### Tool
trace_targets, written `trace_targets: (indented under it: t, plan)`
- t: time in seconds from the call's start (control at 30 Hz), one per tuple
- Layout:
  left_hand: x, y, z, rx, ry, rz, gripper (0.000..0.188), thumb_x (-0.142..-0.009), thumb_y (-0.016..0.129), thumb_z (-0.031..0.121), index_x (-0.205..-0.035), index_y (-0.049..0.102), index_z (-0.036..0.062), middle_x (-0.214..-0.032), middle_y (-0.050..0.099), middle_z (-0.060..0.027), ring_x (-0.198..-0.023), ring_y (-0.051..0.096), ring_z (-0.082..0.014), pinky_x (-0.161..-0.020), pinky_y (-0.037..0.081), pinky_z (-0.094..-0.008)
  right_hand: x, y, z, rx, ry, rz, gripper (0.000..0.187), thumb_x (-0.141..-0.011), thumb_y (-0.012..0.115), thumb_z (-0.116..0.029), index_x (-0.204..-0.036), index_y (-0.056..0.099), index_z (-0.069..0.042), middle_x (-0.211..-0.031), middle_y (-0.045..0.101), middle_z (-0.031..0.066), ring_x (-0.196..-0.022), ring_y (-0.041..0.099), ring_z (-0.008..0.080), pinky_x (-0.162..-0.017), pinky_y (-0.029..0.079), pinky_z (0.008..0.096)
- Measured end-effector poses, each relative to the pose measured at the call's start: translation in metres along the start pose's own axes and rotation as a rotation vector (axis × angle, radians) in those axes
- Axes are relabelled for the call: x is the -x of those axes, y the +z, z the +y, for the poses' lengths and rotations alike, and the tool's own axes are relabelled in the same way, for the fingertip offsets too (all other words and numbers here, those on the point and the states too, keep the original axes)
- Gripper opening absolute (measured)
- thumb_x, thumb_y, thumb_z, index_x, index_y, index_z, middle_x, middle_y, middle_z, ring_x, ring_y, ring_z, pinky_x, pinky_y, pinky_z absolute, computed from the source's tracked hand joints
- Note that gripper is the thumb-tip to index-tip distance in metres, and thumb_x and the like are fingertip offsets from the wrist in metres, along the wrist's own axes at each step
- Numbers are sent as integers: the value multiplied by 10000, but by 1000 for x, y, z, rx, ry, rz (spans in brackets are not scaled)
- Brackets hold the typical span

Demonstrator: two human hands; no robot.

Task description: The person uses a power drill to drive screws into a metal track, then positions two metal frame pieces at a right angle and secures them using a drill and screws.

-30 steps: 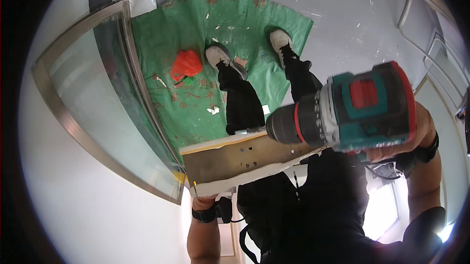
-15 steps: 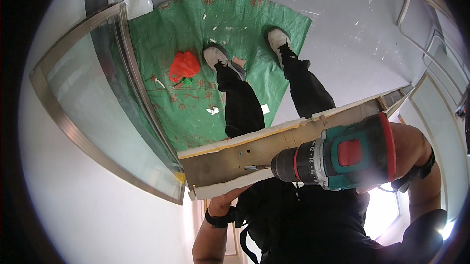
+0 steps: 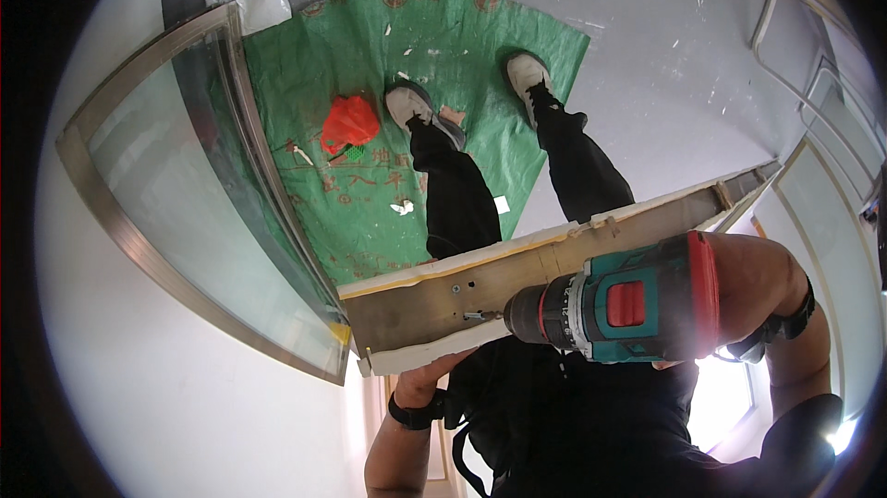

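A teal and black cordless drill (image 3: 628, 304) with a red rear band points left in front of me. My right hand (image 3: 739, 276) is closed on it from behind, the fingers mostly hidden by the drill's body. The tip of the drill meets a small screw (image 3: 474, 315) at the brownish metal channel (image 3: 407, 309), close to the channel's left end. Along the channel's lower rim runs a rough whitish edge (image 3: 416, 352). My left hand (image 3: 430, 376) touches that edge from below, its fingers hidden behind it.
A second screw head (image 3: 455, 289) and a dark hole show in the channel. To the left stands a metal-framed glass panel (image 3: 176, 175). Below, a green sheet (image 3: 370, 230) covers part of the grey floor, with a red plastic bag (image 3: 349, 124) and scraps on it. Metal rails (image 3: 771, 18) stand right.
The drill and my right hand have shifted left, closer to the channel's left end, and the drill is tilted slightly differently. My left hand stays where it was.
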State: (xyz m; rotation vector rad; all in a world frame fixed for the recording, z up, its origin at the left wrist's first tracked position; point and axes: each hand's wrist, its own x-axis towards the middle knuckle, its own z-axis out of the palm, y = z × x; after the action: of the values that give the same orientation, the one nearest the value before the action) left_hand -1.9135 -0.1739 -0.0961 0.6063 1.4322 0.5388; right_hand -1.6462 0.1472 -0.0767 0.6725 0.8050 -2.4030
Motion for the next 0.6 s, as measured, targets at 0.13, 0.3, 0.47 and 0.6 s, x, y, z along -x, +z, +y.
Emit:
trace_targets:
  t: [0.13,0.3,0.47,0.6]
  plan:
    - [5,-2,-4,-25,-102,-2,531,-766,826,223,-1236,608,109,-1171,665,-46,-1039,642,-196,-877,530,-319,-2,-1,2,6,7,-2,413,-734,851,-180,-1040,619,-27,-948,686,77,-833,643,160,-769,539,301]
    - [6,-1,3,-89,-62,41,437,-783,779,52,-1201,656,85,-1149,680,-65,-1032,646,-168,-887,539,-290,-4,-1,-2,-14,-4,-12,423,-725,860,-196,-1032,622,-29,-946,689,77,-832,644,157,-765,539,296]
    - [5,-3,-3,-213,37,16,484,-756,817,129,-1205,639,85,-1145,676,-65,-1020,648,-197,-869,540,-318,2,-3,-2,-52,23,-15,413,-727,857,-193,-1033,630,-34,-933,692,81,-827,649,159,-756,540,292]
    - [1,0,2,132,-109,30,435,-774,783,49,-1188,648,40,-1162,669,-85,-1031,642,-202,-889,533,-319,-3,-2,-5,-23,7,-28,401,-735,848,-172,-1039,630,-29,-920,694,81,-805,651,161,-739,539,292]
